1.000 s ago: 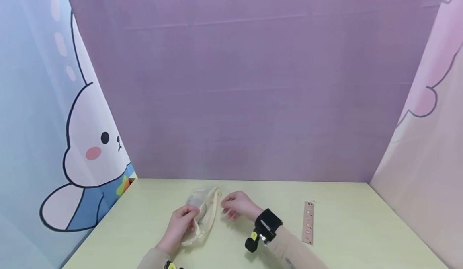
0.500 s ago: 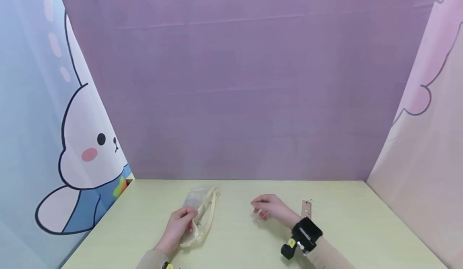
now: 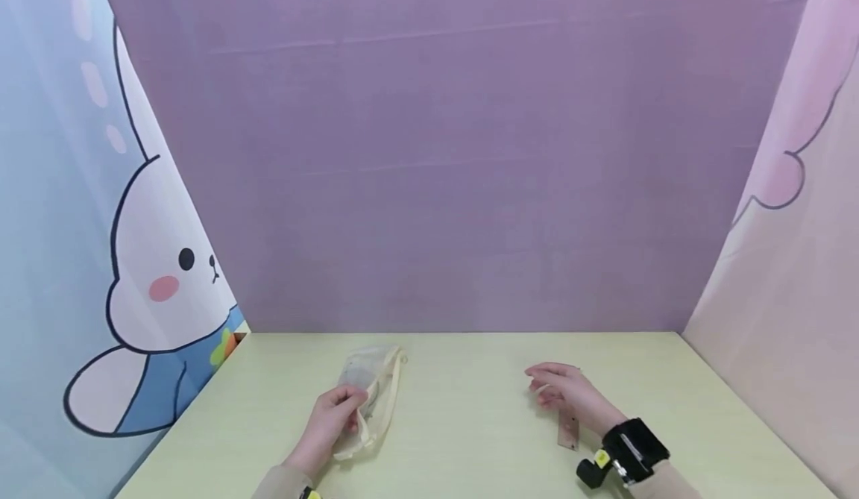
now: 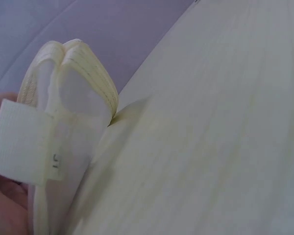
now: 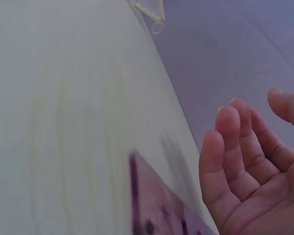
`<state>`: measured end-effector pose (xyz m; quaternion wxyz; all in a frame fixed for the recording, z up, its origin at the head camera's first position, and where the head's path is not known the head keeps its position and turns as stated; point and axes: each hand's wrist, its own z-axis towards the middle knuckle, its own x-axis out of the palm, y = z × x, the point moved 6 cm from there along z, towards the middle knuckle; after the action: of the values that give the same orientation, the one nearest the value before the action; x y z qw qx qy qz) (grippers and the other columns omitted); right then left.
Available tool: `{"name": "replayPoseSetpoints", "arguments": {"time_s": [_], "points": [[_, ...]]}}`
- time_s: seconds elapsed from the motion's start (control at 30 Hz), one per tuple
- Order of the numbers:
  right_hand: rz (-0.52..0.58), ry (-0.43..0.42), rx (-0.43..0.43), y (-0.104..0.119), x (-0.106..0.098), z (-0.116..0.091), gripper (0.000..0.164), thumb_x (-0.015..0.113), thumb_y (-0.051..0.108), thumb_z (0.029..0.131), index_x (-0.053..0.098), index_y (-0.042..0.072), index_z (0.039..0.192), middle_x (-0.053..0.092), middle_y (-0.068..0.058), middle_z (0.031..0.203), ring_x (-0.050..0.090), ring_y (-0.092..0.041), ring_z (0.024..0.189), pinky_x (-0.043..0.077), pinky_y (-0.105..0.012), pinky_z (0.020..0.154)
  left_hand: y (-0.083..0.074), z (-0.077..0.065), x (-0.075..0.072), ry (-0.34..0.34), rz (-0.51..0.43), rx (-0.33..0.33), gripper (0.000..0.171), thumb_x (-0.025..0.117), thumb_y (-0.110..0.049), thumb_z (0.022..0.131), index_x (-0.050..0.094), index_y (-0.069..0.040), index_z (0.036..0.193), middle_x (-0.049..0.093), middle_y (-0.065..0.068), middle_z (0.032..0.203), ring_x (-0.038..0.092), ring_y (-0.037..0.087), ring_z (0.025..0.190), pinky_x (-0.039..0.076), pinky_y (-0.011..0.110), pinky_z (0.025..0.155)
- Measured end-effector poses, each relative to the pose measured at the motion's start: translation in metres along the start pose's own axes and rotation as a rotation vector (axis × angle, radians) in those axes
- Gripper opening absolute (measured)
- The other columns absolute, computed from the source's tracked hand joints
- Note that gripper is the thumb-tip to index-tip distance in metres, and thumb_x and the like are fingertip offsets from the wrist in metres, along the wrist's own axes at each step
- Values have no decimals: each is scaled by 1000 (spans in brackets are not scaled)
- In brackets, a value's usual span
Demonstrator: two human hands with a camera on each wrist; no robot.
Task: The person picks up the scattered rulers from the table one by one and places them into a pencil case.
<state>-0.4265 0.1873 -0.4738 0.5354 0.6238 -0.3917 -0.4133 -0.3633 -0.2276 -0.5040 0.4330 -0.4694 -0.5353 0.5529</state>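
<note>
My left hand [image 3: 338,409] pinches the near side of a small see-through pouch [image 3: 372,357] with cream trim, left of the table's middle. In the left wrist view the pouch [image 4: 81,122] stands with its trimmed mouth parted, and a white fabric tag [image 4: 19,139] sticks out at its edge. My right hand [image 3: 570,393] hovers over a flat pinkish strip [image 3: 567,433], hiding its upper part. Its fingers are loosely bent with nothing between them. The right wrist view shows one corner of the strip [image 5: 154,200] below the fingers, with dark marks on it.
The pale yellow table [image 3: 463,424] ends at a purple cloth backdrop [image 3: 456,186]. A blue rabbit-print curtain [image 3: 54,223] hangs on the left and a pink one [image 3: 805,283] on the right. A black strap mount [image 3: 634,447] sits on the right wrist.
My right hand has moved right, away from beside the pouch to over the pinkish strip, which it now partly covers. The left hand still holds the pouch in much the same place.
</note>
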Motion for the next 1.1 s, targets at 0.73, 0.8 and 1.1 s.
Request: {"name": "replayPoseSetpoints", "arguments": {"time_s": [0.73, 0.8, 1.1], "points": [[-158, -291, -29, -12, -79, -12, 48, 53, 24, 100, 47, -16, 128, 54, -30, 126, 60, -31, 109, 51, -31, 90, -2, -2, 1, -3, 18, 17, 18, 67, -9, 87, 64, 7, 93, 50, 3, 66, 47, 12, 57, 46, 22, 51], [-166, -316, -24, -16, -85, -11, 51, 53, 26, 100, 47, -15, 129, 53, -30, 128, 59, -30, 113, 50, -31, 91, -1, -2, 0, -6, 19, 15, 17, 68, -9, 87, 64, 7, 93, 50, 3, 66, 47, 12, 57, 46, 22, 51], [-315, -348, 7, -21, -97, -13, 53, 59, 31, 96, 50, -10, 128, 52, -28, 132, 43, -44, 125, 24, -62, 105, 0, 0, 1, 2, 36, 23, 16, 66, -9, 89, 64, 7, 91, 50, 3, 65, 47, 13, 58, 45, 22, 51]]}}
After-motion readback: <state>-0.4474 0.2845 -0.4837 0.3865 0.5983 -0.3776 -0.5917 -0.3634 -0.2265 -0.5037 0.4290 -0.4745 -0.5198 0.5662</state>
